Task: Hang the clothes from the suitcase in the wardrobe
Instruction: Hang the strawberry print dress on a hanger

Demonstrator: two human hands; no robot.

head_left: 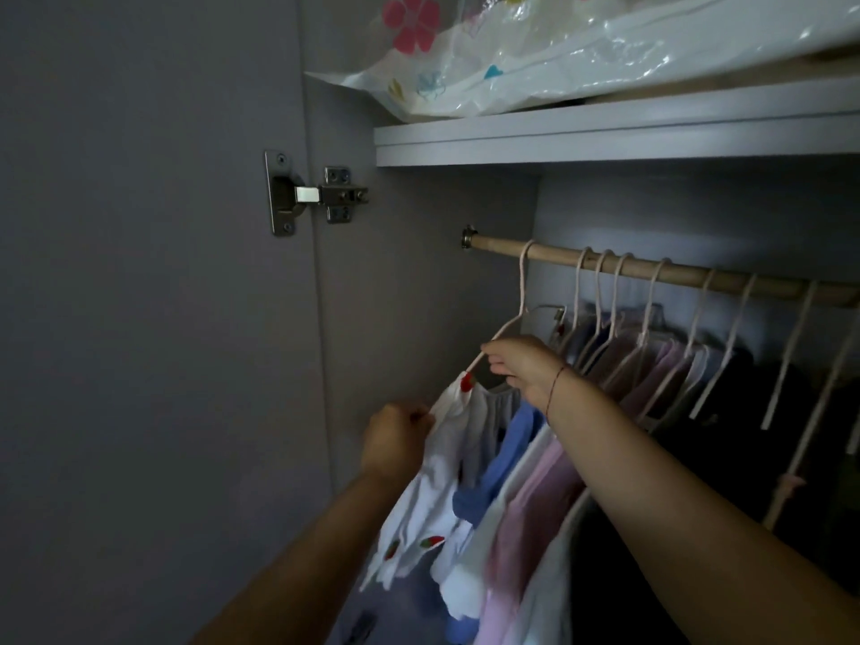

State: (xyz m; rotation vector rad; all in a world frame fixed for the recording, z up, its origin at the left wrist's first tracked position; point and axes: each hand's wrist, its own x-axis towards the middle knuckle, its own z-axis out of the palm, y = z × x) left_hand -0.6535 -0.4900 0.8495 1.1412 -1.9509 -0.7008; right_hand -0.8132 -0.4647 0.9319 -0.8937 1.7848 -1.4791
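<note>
white strawberry top (pixel 442 463) hangs on its hanger (pixel 522 290), hooked at the rod (pixel 651 270) (left end); right hand (pixel 526 370) grips the hanger's arm, left hand (pixel 395 439) pinches the shoulder edge below-left.

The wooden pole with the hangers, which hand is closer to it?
The right hand. It grips a hanger below the wooden pole; the left hand is lower and further left, pinching the white strawberry top.

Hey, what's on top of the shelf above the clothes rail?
A clear plastic bag with flower prints lies on the shelf, its corner overhanging the left end. Its contents look white but cannot be made out; the shelf behind it is hidden.
</note>
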